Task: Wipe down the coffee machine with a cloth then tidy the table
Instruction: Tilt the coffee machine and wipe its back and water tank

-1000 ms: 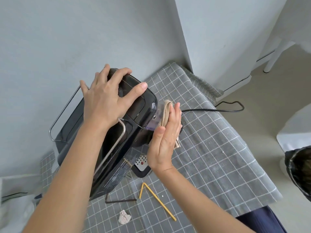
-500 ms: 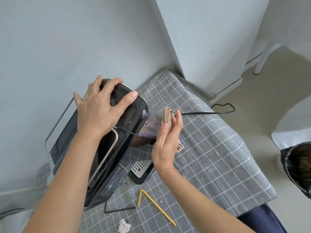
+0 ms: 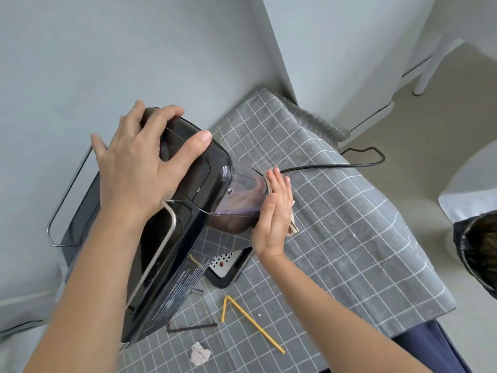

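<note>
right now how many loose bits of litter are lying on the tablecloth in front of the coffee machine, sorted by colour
yellow: 1, bent yellow straw
dark brown: 1, bent dark straw
white: 1, crumpled paper scrap
total: 3
The beige cloth under the right hand is not counted as litter.

Pale grey walls [image 3: 134, 49] were noted, meeting at a projecting corner [image 3: 279, 63]. A beige floor [image 3: 430, 125] was lit evenly. A white furniture leg [image 3: 427, 74] was seen standing on it.
</note>
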{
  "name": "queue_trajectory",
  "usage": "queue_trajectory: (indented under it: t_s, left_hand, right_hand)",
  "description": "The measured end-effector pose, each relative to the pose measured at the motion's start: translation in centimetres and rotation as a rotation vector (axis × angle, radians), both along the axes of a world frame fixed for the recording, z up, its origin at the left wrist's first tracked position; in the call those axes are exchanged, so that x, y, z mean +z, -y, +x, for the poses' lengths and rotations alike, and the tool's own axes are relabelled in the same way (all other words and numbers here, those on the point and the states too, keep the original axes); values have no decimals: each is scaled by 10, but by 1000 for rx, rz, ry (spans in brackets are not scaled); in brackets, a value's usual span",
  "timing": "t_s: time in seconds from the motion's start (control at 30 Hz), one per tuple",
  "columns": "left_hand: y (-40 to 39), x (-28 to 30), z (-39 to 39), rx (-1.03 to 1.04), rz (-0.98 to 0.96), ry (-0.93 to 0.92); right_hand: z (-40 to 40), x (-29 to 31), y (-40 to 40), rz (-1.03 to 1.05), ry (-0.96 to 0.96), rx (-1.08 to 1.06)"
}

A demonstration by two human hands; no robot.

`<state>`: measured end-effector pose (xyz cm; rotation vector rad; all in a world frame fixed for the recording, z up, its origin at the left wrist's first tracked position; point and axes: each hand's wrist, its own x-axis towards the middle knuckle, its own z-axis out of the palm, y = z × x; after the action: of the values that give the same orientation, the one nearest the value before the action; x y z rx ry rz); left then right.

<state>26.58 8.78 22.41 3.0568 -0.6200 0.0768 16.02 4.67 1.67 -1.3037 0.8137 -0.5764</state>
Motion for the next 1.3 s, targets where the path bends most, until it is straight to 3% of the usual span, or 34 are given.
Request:
queue_trajectory:
  t_s: [0.23,0.67,0.8,0.93,1.03,1.3]
  left_hand:
    - [1,0,-1,10,2,-17]
    - [0,-1,-1,6,13,-24]
    - [0,0,0,11,18,-34]
    - [-2,-1,2,10,13,-37]
    - [-2,-2,2,6,13,-27]
    - [-3,-4,2,8,4,-16]
  right_hand:
    - [3,-23,11,60,-166,41]
    - [-32,23,-33,199,-282,41]
    - [-48,65,-43,145,-117,-6]
    - [-36,111,-20,-189,204,-35]
    - [-15,115,-3,-283,245,-23]
    - [-10,11,27,128,-205,127]
